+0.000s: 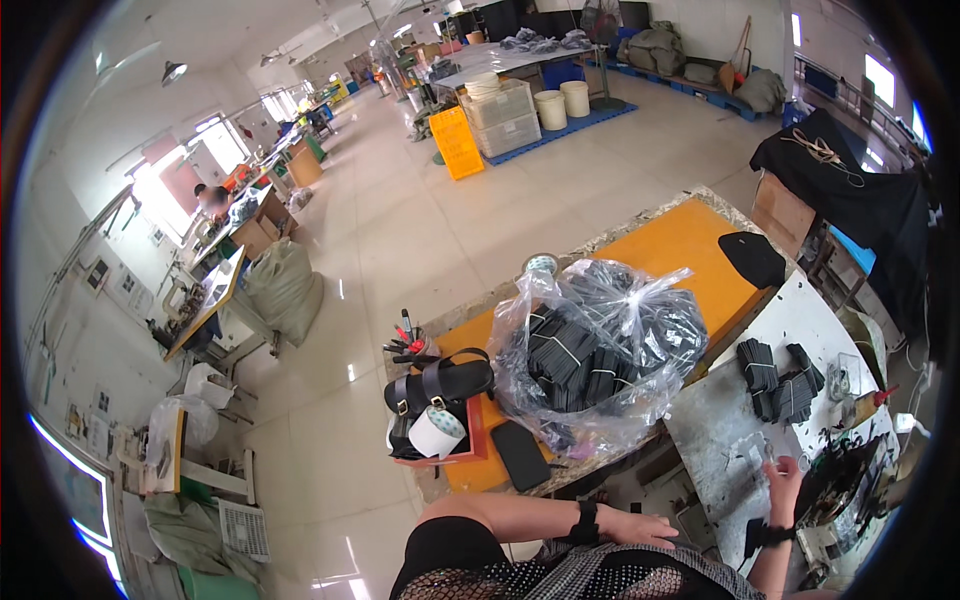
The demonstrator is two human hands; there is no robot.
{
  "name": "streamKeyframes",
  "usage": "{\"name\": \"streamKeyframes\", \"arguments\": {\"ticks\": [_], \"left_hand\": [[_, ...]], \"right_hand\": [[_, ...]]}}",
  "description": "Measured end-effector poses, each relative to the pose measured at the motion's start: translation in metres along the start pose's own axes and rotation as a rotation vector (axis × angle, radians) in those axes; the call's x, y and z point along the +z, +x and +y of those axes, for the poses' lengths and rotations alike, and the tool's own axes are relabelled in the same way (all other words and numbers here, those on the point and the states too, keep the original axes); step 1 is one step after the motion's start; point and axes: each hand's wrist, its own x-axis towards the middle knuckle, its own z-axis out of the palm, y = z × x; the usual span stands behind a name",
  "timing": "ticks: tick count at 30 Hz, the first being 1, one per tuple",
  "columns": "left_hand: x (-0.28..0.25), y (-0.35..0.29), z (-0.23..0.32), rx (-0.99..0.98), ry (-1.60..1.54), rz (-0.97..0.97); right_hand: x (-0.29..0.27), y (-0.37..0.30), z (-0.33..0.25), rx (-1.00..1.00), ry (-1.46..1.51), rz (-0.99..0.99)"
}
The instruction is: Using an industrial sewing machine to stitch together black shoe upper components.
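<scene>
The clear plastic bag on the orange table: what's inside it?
The clear plastic bag holds bundles of flat black strips, several banded together. Its neck is knotted at the top. Crinkles and glare hide the pieces lower down, so a count is impossible.

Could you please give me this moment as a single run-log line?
left hand: flat near lap, empty | right hand: raised over grey worktop, contents unclear | nearby: black strap bundles, clear bag

A wide workshop with a glossy pale tiled floor (pixel 400 230) catching window glare. At nine o'clock, bright windows (pixel 150 190) line the white wall above a row of work tables (pixel 225 285). Toward twelve o'clock stand a yellow crate (pixel 457 142), stacked white crates (pixel 500 118) and two white buckets (pixel 561 104) on blue pallets. A stuffed sack (pixel 285 290) slumps nearby.
</scene>
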Motion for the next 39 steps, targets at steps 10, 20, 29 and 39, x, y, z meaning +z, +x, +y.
{"name": "streamKeyframes", "arguments": {"ticks": [10, 20, 29, 39], "left_hand": [[0.028, 0.002, 0.006, -0.055, 0.073, 0.041], [0.072, 0.012, 0.024, -0.019, 0.041, 0.341], [0.086, 0.002, 0.047, -0.173, 0.073, 0.626], [0.069, 0.000, 0.050, -0.206, -0.014, 0.694]], "right_hand": [[0.024, 0.040, 0.067, -0.074, -0.357, 0.129], [0.000, 0.054, 0.095, -0.054, -0.338, 0.193], [-0.001, 0.059, 0.084, -0.022, -0.376, 0.066], [-0.003, 0.034, 0.038, -0.005, -0.319, 0.164]]}}
